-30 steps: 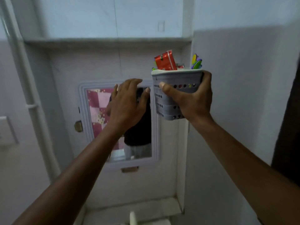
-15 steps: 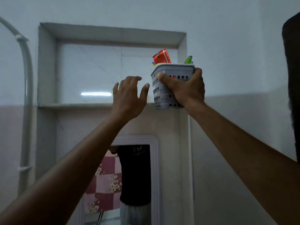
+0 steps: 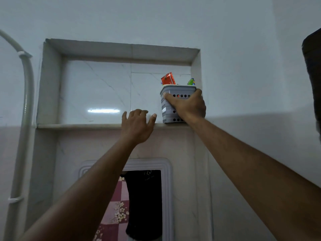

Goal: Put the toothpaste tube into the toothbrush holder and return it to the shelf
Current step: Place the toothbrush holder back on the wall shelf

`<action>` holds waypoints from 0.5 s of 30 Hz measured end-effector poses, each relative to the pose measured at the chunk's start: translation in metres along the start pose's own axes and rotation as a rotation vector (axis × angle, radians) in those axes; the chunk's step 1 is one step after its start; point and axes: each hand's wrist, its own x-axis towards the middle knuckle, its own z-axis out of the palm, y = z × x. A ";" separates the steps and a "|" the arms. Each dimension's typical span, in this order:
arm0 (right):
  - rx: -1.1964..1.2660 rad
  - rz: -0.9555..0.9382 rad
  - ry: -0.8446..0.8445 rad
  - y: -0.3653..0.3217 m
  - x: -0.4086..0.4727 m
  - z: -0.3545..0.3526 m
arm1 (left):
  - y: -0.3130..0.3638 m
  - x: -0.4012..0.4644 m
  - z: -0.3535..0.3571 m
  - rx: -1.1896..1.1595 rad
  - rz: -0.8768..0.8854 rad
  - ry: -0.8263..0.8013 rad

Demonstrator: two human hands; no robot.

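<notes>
A grey perforated toothbrush holder [image 3: 169, 112] stands at the right end of the recessed wall shelf [image 3: 78, 125], close to the niche's right wall. The red end of the toothpaste tube [image 3: 168, 79] sticks up out of it, beside colourful toothbrush tops [image 3: 191, 82]. My right hand [image 3: 188, 106] is wrapped around the holder's front, thumb on its left side. My left hand [image 3: 137, 126] is open with fingers spread, just left of the holder at the shelf's front edge, holding nothing.
A framed mirror [image 3: 139, 202] hangs below the shelf and reflects a person in dark clothing. A white pipe [image 3: 26, 101] runs up the wall on the left. The shelf's left and middle part bears nothing visible. A dark object [image 3: 312, 80] intrudes at the right edge.
My right hand has carried the holder up from in front of the mirror and into the niche, so its base now rests on the shelf. My left hand stayed open beside it.
</notes>
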 end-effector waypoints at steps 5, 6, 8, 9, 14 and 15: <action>-0.044 0.039 -0.052 0.010 0.008 0.017 | -0.004 -0.002 0.005 0.057 0.041 0.038; -0.051 0.031 -0.080 0.013 0.008 0.020 | -0.004 -0.002 0.005 0.066 0.040 0.037; -0.059 0.017 -0.149 0.021 0.007 0.026 | -0.004 -0.004 0.006 0.073 0.040 0.045; -0.067 0.023 -0.176 0.025 0.005 0.029 | -0.003 -0.005 0.006 0.077 0.042 0.052; -0.169 0.019 -0.214 0.028 0.004 0.033 | -0.002 -0.003 0.005 0.081 0.042 0.057; -0.190 0.023 -0.228 0.025 0.002 0.032 | -0.001 -0.004 0.003 0.082 0.031 0.048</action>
